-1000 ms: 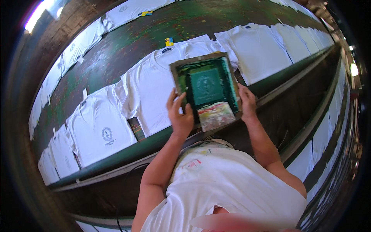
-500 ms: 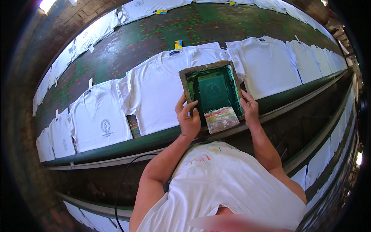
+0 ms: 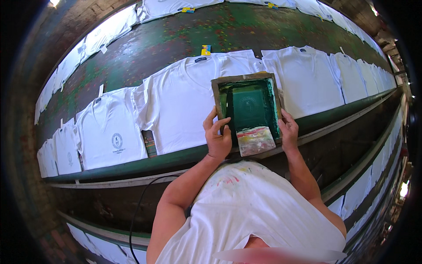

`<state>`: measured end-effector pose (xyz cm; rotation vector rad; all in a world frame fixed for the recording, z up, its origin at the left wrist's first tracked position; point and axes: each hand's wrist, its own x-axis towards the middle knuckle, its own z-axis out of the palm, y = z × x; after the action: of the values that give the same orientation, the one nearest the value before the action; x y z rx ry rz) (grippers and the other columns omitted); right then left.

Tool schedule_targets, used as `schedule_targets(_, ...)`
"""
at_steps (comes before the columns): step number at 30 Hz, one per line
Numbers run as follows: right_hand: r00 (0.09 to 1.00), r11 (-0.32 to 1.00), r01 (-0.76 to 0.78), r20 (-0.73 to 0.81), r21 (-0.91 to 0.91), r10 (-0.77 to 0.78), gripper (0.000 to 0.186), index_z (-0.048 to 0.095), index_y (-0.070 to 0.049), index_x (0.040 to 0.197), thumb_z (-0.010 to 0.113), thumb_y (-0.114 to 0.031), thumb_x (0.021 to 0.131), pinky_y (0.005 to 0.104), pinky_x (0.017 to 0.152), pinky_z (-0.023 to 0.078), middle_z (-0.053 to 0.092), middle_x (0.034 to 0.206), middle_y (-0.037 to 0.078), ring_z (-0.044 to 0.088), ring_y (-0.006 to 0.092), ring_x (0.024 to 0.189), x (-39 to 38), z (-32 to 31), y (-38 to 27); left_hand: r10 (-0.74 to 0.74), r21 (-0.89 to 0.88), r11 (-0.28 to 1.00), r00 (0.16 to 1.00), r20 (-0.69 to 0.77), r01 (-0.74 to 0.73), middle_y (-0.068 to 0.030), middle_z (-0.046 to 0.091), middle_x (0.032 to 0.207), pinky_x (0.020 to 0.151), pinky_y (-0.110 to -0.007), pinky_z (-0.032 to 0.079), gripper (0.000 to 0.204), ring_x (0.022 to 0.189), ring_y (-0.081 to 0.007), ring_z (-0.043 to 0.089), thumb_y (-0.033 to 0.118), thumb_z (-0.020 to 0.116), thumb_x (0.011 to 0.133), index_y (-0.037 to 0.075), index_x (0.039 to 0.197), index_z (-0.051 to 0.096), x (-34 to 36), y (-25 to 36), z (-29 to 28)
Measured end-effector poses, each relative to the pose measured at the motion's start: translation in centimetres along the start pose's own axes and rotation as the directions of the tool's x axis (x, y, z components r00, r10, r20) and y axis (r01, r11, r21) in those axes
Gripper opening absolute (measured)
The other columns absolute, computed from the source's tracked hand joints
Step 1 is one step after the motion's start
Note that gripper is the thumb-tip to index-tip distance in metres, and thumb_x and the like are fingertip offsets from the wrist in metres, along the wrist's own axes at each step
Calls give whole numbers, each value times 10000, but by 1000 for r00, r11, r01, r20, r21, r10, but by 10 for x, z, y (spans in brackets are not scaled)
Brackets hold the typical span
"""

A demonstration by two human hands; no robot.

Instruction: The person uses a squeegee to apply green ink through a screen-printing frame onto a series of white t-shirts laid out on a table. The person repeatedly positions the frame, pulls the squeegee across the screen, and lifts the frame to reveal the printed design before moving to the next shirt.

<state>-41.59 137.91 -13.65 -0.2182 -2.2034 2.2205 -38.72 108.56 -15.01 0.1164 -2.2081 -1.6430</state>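
Observation:
A wooden-framed printing screen with dark green mesh is held between my two hands, overlapping the right part of a white T-shirt. My left hand closes on its left side, thumb and forefinger at the rim. On the opposite side, my right hand grips the edge. A faint round design shows in the mesh. Inside the screen's near end leans a flat, paint-smeared squeegee, sticking out past the near rim. Whether the screen touches the shirt, I cannot tell.
Left of this shirt lies another white T-shirt bearing a dark round print. More shirts line the long green, paint-spotted table and its far edge. A yellow-and-blue tag sits behind the collar. A black cable hangs at my left.
The screen, squeegee and both hands have shifted slightly right over the shirt. The grip looks the same, and the whole view has moved a little.

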Motion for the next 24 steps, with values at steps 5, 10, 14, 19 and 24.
schedule_targets(5, 993, 998, 55, 101, -8, -53, 509, 571, 90, 1565, 687, -52, 1091, 365, 1178, 485, 668, 1451, 129, 641, 200, 1328, 7, 18, 9, -29, -14, 1000, 999, -29, 28, -263, 542, 1653, 1194, -454, 502, 363, 1536, -417, 507, -164, 686, 889, 38, 1161, 815, -2, -8, -13)
schedule_targets(10, 989, 988, 89, 126, -129, -73, 543, 552, 94, 1586, 693, -64, 1086, 369, 1215, 460, 651, 1494, 145, 627, 211, 1375, 13, 16, 15, -31, -20, 999, 998, -46, 30, -272, 538, 1650, 1228, -464, 475, 328, 1514, -424, 533, -151, 687, 899, 21, 1153, 803, 0, -16, -10)
schedule_targets(14, 991, 971, 83, 117, -222, -58, 566, 542, 97, 1593, 705, -73, 1078, 375, 1233, 451, 639, 1520, 153, 620, 218, 1399, 19, 10, 27, -61, -12, 998, 997, -46, 60, -271, 546, 1647, 1239, -467, 461, 313, 1511, -422, 537, -139, 698, 895, 21, 1142, 803, 0, -19, -7)
schedule_targets(19, 983, 957, 149, 144, -251, -116, 577, 544, 97, 1590, 721, -80, 1070, 379, 1230, 456, 642, 1515, 164, 620, 225, 1399, 21, 6, 40, -51, -15, 999, 997, -53, 51, -265, 553, 1649, 1241, -457, 459, 305, 1510, -412, 540, -130, 704, 898, 25, 1139, 806, -2, -23, -8)
schedule_targets(24, 986, 945, 147, 120, -293, -116, 529, 584, 95, 1548, 718, -91, 1071, 384, 1206, 475, 662, 1487, 171, 638, 244, 1370, 18, 10, 36, -125, -102, 988, 990, -58, 119, -261, 558, 1651, 1234, -453, 467, 285, 1512, -401, 540, -122, 710, 908, 20, 1134, 810, -1, -24, -8)
